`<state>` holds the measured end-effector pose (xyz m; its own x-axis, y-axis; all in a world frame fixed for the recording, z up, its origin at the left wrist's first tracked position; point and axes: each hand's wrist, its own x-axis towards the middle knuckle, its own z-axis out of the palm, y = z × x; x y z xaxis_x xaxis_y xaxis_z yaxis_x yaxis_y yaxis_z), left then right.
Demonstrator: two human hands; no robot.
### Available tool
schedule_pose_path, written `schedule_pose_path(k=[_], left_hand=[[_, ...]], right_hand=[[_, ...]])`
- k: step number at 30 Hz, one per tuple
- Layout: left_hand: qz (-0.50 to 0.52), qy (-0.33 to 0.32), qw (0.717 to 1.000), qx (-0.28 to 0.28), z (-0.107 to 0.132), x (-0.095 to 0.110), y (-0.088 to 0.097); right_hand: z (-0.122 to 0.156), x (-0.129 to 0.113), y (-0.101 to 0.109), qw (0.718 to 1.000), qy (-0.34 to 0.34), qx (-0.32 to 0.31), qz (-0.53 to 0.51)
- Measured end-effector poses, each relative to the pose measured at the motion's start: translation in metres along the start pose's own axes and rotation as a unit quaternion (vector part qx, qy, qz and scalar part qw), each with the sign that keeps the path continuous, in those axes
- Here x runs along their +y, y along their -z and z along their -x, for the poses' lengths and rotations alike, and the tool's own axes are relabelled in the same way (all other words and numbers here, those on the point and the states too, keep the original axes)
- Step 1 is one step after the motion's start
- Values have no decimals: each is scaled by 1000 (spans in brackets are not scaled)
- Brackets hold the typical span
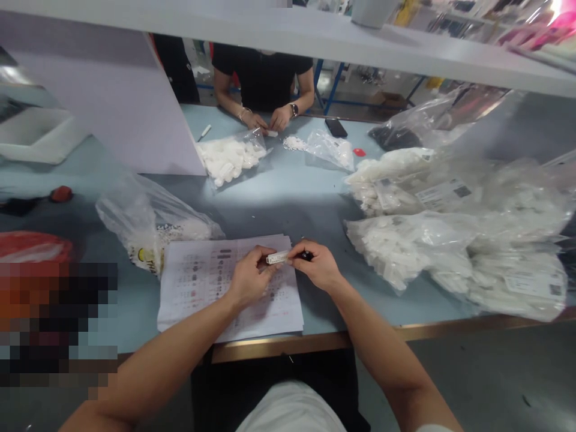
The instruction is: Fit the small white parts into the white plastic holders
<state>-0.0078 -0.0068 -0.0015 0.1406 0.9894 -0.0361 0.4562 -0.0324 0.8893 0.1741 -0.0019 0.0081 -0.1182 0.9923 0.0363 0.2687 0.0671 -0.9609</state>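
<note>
Both hands hold a small, oblong white plastic piece (278, 258) over a stack of printed sheets (193, 312). The fingers and thumb of my left hand (250, 277) close on its left end. At the other end, my right hand (318, 264) pinches the piece with thumb and forefinger. A dark, rounded object (307, 255) shows among the right hand's fingers; what it is I cannot make out. Small pictures and text in columns fill the sheets, partly hidden by my left hand and forearm.
Left of the sheets lies a see-through bag (153, 210) with small pieces. Bags of white parts (405, 240) pile up on the right. Across the table, a person in black (265, 78) handles a small piece near another bag (231, 159). A shelf (288, 30) crosses above.
</note>
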Motion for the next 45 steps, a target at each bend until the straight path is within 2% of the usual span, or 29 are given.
schedule_pose_path(k=[12,18,22,25,27,29,30,33,36,41,43,45], left_hand=[[-55,-26,998,1,2,-6,0],[-84,-57,995,-17,5,-8,1],[-64,-44,997,-17,3,-6,1],[-39,-17,999,1,1,-7,0],[-20,-2,1000,10,-1,-8,0],[0,12,1000,12,-2,-10,-1],[9,16,1000,13,-3,-11,-2],[20,13,1000,11,-3,-12,-3],[16,5,1000,8,-3,-11,-4],[3,0,1000,8,-3,-10,-4],[-2,5,1000,9,-3,-10,-4],[0,15,1000,8,-3,-11,-4]], right_hand=[[-1,2,1,1000,-29,-12,-6],[-3,3,5,995,-73,-61,-27],[-3,1,9,995,-63,-71,-20],[-5,1,20,998,-36,-45,28],[-8,5,31,996,-15,23,87],[-12,13,41,981,18,91,169],[-14,18,45,972,32,105,207],[-23,32,50,954,59,85,280],[-31,38,45,942,51,40,330],[-39,38,30,907,-15,15,421],[-39,37,28,897,-17,12,441],[-36,35,28,900,1,16,436]])
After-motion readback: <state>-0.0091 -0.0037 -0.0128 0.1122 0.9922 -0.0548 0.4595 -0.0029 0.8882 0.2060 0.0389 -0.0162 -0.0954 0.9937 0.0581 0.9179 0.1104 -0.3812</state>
